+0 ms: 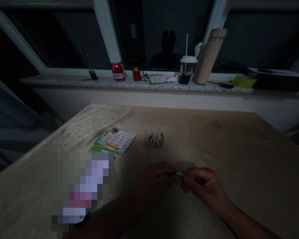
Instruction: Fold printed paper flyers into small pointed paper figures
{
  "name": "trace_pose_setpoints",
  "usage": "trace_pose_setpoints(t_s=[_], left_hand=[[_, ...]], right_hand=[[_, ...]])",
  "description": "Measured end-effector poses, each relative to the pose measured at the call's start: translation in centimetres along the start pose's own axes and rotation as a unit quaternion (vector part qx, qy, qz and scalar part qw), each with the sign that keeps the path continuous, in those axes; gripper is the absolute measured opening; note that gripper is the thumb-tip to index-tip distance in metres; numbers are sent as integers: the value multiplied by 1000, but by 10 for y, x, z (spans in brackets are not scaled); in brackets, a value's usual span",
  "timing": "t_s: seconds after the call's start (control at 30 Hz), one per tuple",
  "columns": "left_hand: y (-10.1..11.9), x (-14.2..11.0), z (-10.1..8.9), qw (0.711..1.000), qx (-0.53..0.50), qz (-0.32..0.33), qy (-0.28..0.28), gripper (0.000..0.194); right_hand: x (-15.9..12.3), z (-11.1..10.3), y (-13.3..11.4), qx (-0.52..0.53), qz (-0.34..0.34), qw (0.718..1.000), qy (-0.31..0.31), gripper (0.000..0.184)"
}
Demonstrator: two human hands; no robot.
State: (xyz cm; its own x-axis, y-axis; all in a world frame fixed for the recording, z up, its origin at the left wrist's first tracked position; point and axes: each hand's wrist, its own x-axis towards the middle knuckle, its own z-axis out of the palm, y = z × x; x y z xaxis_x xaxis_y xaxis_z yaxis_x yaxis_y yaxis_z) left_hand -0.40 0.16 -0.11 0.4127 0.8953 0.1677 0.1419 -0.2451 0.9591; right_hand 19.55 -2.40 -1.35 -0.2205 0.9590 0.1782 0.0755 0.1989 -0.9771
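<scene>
My left hand [156, 176] and my right hand [204, 184] meet over the near middle of the table, fingers pinched. Between their fingertips is a small, pale piece of folded paper [179, 174], mostly covered by the fingers. Farther back on the table stand two small folded paper shapes, a left one [151, 141] and a right one [160, 140], with printed, partly green surfaces. To their left lies a stack of printed paper cards [118, 139] with green edges and rows of pinkish boxes. Dim light hides the finer folds.
A pixelated long object [89, 189] lies at the left of the cloth-covered table [226, 142]. Along the granite windowsill [74, 81] stand a red can [118, 72], an orange-red jar [136, 74], a lidded cup [186, 71] with a straw, and a leaning cardboard tube [210, 56].
</scene>
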Motion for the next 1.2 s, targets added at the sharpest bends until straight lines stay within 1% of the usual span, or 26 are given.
trace_pose_setpoints(t_s=[0.1,0.17,0.27,0.37,0.53,0.6,0.67,0.73,0.83,0.9,1.07,1.2], left_hand=[[1,0,-2,1000,3,20,-2,20],[1,0,-3,999,4,34,-12,20],[1,0,-3,998,11,54,-18,18],[1,0,-3,996,39,81,-19,19],[-1,-3,-2,989,90,113,-44,22],[-3,-4,-2,989,98,100,-41,20],[-2,-5,-2,991,109,67,-35,19],[-1,-5,-3,991,116,53,-50,20],[1,-4,-4,983,121,88,-105,28],[0,-3,-4,979,120,115,-120,31],[-3,-2,-4,975,110,151,-124,34],[-2,-2,-3,974,104,168,-111,34]], right_hand=[[0,0,1,30,7,999,-10,31],[0,0,1,43,10,999,-13,31],[0,-1,2,80,27,996,-22,29],[1,-1,5,134,54,989,-39,26],[3,-2,8,190,83,976,-66,24],[3,-3,9,194,86,975,-66,24],[3,-4,10,192,87,975,-66,23],[3,-4,11,197,85,974,-66,23],[4,-4,14,204,81,973,-65,23],[4,-4,14,205,79,973,-64,22],[3,-3,13,199,74,975,-59,20],[1,-3,13,180,74,980,-49,23]])
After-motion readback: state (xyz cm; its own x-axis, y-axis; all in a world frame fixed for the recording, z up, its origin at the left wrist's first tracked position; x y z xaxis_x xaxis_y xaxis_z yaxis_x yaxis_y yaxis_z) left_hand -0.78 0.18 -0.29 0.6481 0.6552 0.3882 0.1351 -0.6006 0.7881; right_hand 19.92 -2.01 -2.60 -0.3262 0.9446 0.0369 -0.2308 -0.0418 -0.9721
